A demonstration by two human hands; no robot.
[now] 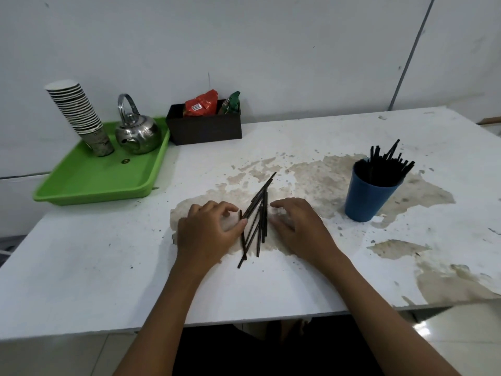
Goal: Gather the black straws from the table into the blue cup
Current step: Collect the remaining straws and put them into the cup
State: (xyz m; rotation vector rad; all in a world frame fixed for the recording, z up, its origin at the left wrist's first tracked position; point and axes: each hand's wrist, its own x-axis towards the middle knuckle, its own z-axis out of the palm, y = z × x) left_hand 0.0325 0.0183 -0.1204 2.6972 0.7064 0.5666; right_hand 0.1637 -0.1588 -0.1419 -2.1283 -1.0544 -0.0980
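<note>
Nothing gripped yet: both hands, left [210,234] & right [298,229], loose beside last black straws [257,221]; most already in blue cup [368,196].

Honestly nothing readable here. The red packet [201,103] has a white barcode sticker, the green packet [232,102] and paper cups [81,115] have print, all too blurry.

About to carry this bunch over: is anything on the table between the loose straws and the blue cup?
Nothing visible. The loose black straws lie between the left hand and right hand; only bare, stained table separates them from the blue cup, which already holds straws.
</note>
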